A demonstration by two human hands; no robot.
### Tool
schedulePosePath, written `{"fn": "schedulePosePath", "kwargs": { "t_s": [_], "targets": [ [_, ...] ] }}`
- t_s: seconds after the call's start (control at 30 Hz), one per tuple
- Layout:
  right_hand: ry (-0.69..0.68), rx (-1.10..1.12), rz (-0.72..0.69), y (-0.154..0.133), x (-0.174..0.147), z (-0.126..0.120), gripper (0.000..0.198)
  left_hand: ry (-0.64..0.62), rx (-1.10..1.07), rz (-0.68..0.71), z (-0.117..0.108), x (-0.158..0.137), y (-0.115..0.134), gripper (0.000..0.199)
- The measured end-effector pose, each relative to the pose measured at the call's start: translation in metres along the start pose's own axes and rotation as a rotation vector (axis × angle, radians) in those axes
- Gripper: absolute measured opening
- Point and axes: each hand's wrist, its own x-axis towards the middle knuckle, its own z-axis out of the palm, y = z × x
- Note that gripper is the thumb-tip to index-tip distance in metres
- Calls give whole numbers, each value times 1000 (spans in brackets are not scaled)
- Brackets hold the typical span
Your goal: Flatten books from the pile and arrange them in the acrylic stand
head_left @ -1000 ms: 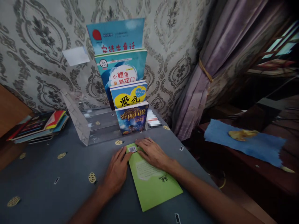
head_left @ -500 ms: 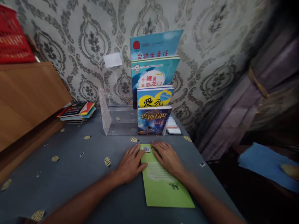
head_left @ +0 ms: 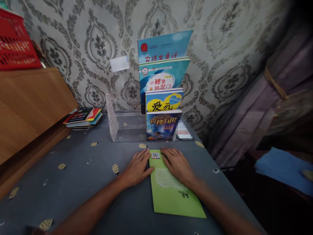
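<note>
A green book [head_left: 168, 202] lies flat on the cloth-covered table with its back cover up, showing a barcode near its far end. My left hand [head_left: 137, 168] rests along the book's left edge, fingers stretched forward and thumb touching the cover. On the other side, my right hand [head_left: 179, 167] lies over the right edge with its fingers extended. Just beyond, a clear stepped rack [head_left: 129, 135] holds upright books on its right side: a dark blue book [head_left: 162, 127] in front, then a blue-and-yellow book [head_left: 151, 101], a teal book [head_left: 181, 70] and a taller blue book [head_left: 181, 40].
At the back left, a stack of books [head_left: 84, 118] lies beside a wooden cabinet [head_left: 31, 107] bearing a red basket [head_left: 18, 45]. A small pixelated item [head_left: 183, 132] sits right of the rack. Past the table's right edge are a tied curtain [head_left: 264, 114] and a blue cloth [head_left: 283, 169].
The view has turned slightly to the left. My left fingers have drawn a little off the cover toward the book's edge. The right hand keeps nearly the same place on the book.
</note>
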Motion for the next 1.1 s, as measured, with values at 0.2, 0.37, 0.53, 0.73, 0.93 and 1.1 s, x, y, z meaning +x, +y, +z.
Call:
{"fn": "schedulePosePath", "kwargs": {
  "t_s": [0.2,0.37,0.53,0.73,0.93,1.1],
  "targets": [
    [-53,18,61,-6,2,-6,34,79,65,37,3,3,0,47],
    [-29,30,64,-5,-6,-6,35,130,138,48,10,5,-4,43],
    [-43,-10,150,-2,-16,-13,35,186,219,46,12,11,2,41],
    [-65,11,205,-6,-18,-21,36,130,366,34,7,24,20,21],
    [-67,67,238,-4,-16,-21,35,107,328,67,11,31,29,34],
    [-51,138,227,7,-14,-18,34,47,279,37,5,35,26,43]
  ]
}}
